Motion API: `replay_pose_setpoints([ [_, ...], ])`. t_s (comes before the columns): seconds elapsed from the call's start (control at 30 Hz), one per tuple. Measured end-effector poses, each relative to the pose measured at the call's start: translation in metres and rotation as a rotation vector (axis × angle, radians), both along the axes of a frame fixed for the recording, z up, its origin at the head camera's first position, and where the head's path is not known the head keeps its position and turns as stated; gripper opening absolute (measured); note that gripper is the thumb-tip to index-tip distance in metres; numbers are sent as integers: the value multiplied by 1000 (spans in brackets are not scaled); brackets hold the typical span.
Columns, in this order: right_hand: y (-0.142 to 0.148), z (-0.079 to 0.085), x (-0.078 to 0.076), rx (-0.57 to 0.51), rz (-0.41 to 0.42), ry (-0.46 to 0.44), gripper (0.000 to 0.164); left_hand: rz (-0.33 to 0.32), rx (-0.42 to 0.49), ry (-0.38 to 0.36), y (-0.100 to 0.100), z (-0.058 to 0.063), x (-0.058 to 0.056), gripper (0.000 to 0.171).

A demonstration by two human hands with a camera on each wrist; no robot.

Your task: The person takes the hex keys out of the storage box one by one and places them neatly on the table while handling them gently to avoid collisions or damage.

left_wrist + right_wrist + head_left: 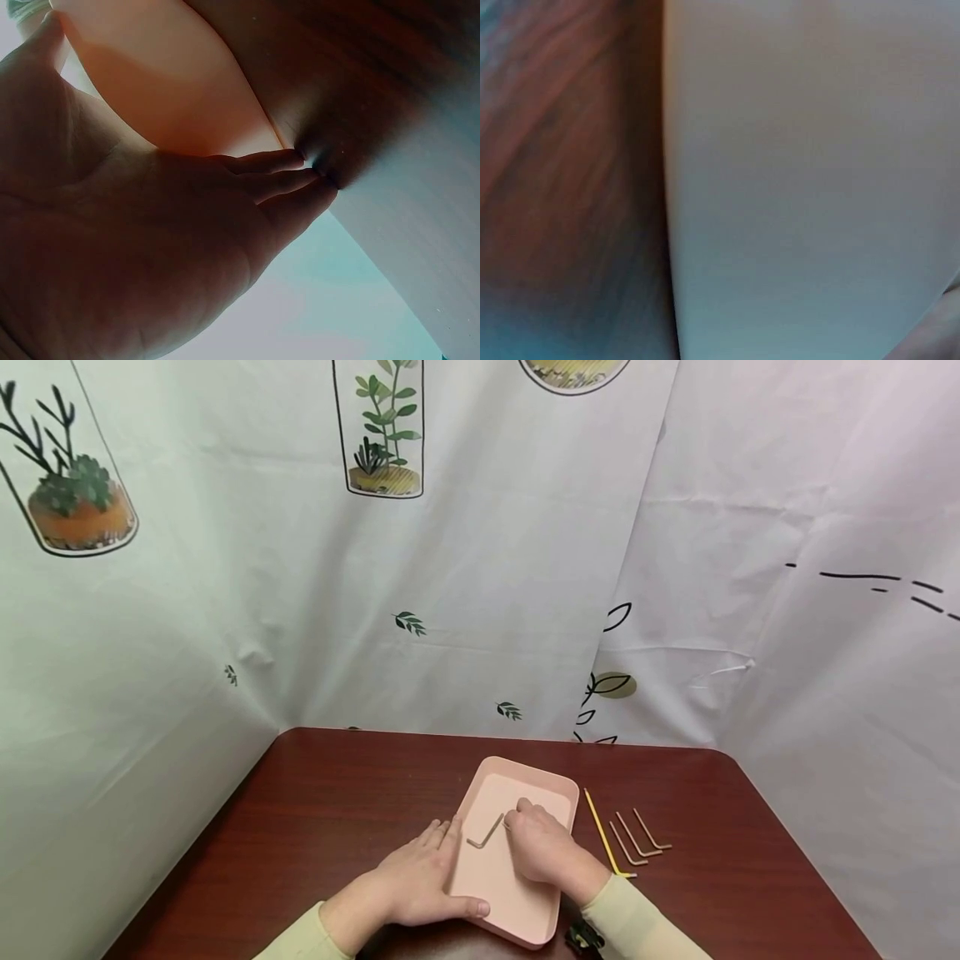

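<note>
A pink rectangular tray [495, 881] lies on the table, angled. My left hand [420, 877] rests along its left side, fingers straight against the outer wall and thumb over the near rim. In the left wrist view that hand [172, 217] is spread beside the tray wall [172, 82]. Inside the tray lies an L-shaped hex key [487, 832]. My right hand [540, 847] is down in the tray, fingers curled, seeming to pinch a hex key at the fingertips; most of it is hidden. The right wrist view shows mainly the tray [802, 172].
Right of the tray lie a yellow hex key [602, 833] and several bare metal hex keys [637, 835] on the dark red table [360, 802]. A black object [583, 937] sits at the near edge, partly under the right sleeve. Patterned white cloth [465, 568] surrounds the table.
</note>
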State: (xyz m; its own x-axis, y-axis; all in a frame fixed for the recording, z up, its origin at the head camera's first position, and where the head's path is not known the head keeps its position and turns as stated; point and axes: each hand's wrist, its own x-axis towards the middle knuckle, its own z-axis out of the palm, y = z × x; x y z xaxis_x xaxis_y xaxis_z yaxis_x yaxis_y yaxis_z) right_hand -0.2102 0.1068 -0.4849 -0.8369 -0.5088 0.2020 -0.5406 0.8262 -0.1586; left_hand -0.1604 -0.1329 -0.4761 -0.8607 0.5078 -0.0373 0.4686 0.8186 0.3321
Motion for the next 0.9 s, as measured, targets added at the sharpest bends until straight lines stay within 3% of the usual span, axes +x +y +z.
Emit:
replay_pose_setpoints([
  [0.3, 3, -1, -1, 4, 14, 31, 15, -5, -1, 3, 1, 2, 0, 137],
  [0.7, 2, 1, 1, 89, 2, 7, 18, -3, 4, -6, 1, -1, 0, 137],
  [0.9, 4, 0, 0, 83, 6, 6, 18, -4, 1, 4, 1, -1, 0, 136],
])
